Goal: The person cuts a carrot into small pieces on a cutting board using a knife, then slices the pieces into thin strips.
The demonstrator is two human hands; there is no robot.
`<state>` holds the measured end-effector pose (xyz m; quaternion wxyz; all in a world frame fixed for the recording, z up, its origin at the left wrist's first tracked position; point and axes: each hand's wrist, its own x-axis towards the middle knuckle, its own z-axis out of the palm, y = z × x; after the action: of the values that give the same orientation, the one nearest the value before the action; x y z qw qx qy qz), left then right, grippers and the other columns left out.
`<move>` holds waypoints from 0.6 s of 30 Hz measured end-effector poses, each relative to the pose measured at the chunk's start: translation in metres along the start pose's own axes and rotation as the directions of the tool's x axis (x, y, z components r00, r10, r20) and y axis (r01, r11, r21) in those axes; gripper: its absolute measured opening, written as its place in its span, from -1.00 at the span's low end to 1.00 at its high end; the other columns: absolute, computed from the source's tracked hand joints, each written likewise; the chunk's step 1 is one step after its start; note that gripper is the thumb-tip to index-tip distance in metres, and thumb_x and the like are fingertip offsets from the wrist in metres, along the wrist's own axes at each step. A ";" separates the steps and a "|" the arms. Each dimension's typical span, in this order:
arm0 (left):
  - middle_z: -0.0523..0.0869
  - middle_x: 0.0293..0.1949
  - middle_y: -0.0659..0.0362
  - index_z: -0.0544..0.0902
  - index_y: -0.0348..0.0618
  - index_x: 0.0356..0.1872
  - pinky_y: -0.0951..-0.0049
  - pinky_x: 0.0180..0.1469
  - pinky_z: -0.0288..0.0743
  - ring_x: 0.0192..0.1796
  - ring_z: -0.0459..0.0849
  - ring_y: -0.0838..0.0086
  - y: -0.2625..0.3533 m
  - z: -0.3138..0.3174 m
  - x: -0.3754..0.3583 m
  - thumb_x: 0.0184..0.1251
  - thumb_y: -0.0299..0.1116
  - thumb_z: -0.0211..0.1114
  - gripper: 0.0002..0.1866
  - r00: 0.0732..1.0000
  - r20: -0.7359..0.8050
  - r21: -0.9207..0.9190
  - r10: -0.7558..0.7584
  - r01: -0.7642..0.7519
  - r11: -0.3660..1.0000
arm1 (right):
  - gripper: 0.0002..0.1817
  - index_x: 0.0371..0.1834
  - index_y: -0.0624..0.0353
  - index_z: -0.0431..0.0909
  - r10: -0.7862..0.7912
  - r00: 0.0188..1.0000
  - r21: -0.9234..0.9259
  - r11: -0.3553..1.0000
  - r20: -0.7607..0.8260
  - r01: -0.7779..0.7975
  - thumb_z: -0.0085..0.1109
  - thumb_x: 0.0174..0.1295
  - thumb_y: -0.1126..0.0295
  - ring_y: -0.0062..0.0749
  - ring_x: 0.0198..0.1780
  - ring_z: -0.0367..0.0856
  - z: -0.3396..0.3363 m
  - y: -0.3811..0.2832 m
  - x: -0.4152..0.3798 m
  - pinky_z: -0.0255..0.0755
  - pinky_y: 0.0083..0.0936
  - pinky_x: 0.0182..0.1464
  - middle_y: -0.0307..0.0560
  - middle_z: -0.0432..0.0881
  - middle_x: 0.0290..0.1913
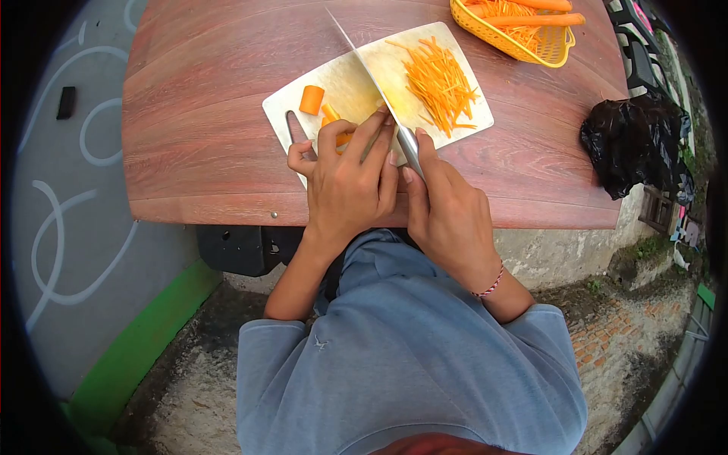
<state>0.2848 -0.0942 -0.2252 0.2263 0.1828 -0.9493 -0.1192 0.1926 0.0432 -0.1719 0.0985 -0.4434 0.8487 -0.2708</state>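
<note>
My right hand (451, 208) grips a kitchen knife (371, 73) by its metal handle, the long blade pointing away across the white cutting board (479, 106). My left hand (349, 178) rests on the board just left of the blade, its fingers bent and bunched together with the tips close to the knife. Whatever lies under those fingertips is hidden. Carrot pieces (329, 114) show partly behind the left fingers, and a short carrot chunk (311, 99) stands near the board's handle slot. To the right of the blade lies a pile of thin carrot strips (440, 82).
A yellow plastic basket (516, 51) at the table's far edge holds whole carrots (542, 19) and more shreds. A black plastic bag (633, 140) sits at the right edge of the reddish wooden table (205, 114). A grey painted wall (76, 182) is on the left.
</note>
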 end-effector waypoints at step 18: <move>0.74 0.37 0.36 0.82 -0.10 0.23 -0.14 0.32 -0.02 0.32 0.54 0.33 0.003 0.003 -0.001 0.42 -0.18 0.32 -0.56 0.999 -0.041 0.003 -0.007 0.007 1.000 | -0.51 0.46 0.39 0.52 0.040 0.998 0.367 0.930 -0.040 -0.023 0.26 0.53 0.43 0.35 -0.09 0.79 -0.017 0.021 -0.012 0.64 -0.08 -0.07 0.46 0.74 -0.12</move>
<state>0.2830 -0.0909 -0.2273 0.2452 0.1888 -0.9440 -0.1147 0.1777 0.0687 -0.1696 0.1639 -0.3971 0.7923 -0.4332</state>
